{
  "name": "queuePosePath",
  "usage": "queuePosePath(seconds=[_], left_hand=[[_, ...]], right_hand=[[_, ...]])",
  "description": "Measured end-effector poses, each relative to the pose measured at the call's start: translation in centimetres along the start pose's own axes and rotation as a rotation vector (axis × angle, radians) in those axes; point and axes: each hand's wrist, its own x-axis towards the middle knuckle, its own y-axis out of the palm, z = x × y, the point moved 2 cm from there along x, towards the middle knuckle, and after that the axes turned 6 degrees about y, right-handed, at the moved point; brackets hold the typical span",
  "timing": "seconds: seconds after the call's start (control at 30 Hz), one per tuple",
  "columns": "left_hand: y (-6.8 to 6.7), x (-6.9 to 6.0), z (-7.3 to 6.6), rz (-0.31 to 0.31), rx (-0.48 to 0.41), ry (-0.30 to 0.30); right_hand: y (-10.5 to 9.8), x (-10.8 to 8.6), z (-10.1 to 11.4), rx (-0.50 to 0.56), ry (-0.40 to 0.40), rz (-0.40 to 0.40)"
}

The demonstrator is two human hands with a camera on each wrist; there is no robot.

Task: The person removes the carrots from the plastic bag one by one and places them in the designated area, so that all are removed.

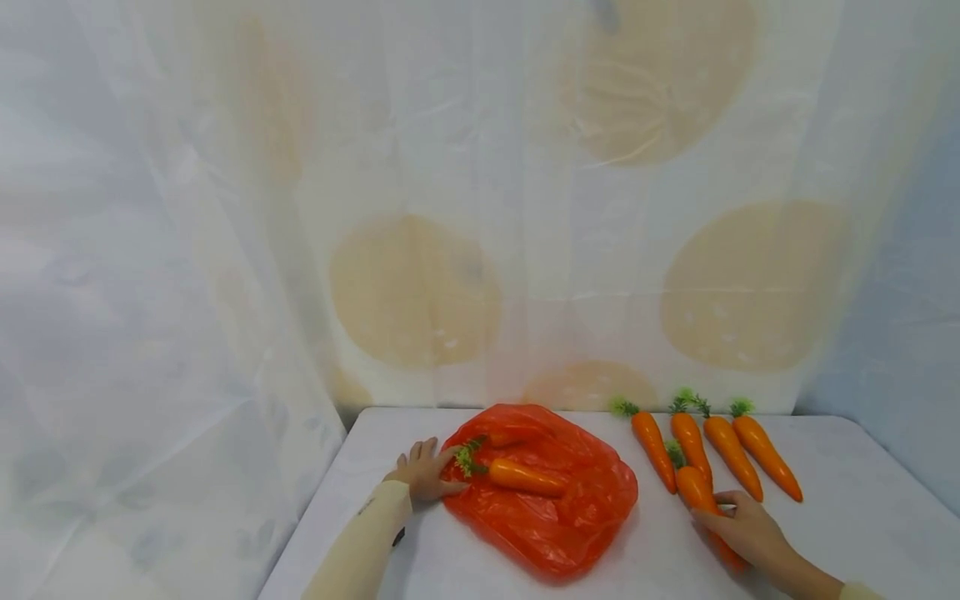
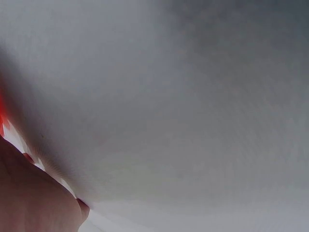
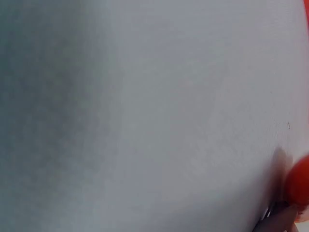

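Note:
A crumpled red plastic bag (image 1: 525, 533) lies on the white table. On it, in the head view, lies an orange carrot (image 1: 525, 477) with a green leafy top; whether plastic covers part of it I cannot tell. My left hand (image 1: 426, 473) rests at the bag's left edge, fingers spread, beside the leaves. To the right, my right hand (image 1: 746, 527) grips another carrot (image 1: 696, 487) around its lower body, its leafy end pointing away from me. The left wrist view catches only part of the left hand (image 2: 36, 193). An orange-red end of the carrot (image 3: 299, 181) shows in the right wrist view.
Behind the right hand several more carrots lie side by side, among them a left one (image 1: 654, 450) and a far-right one (image 1: 768, 458). The white table (image 1: 855, 508) ends at a pale curtain (image 1: 570, 275) with tan circles. A dark object (image 1: 399, 537) shows beside the left sleeve.

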Motion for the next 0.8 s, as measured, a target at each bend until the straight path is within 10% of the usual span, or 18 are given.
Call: queuePosePath(seconds=[0.8], left_hand=[[-0.19,-0.21,-0.20,0.011,0.005,-0.030]], right_hand=[[-0.28,-0.47,0.55,-0.022,-0.041,-0.006]])
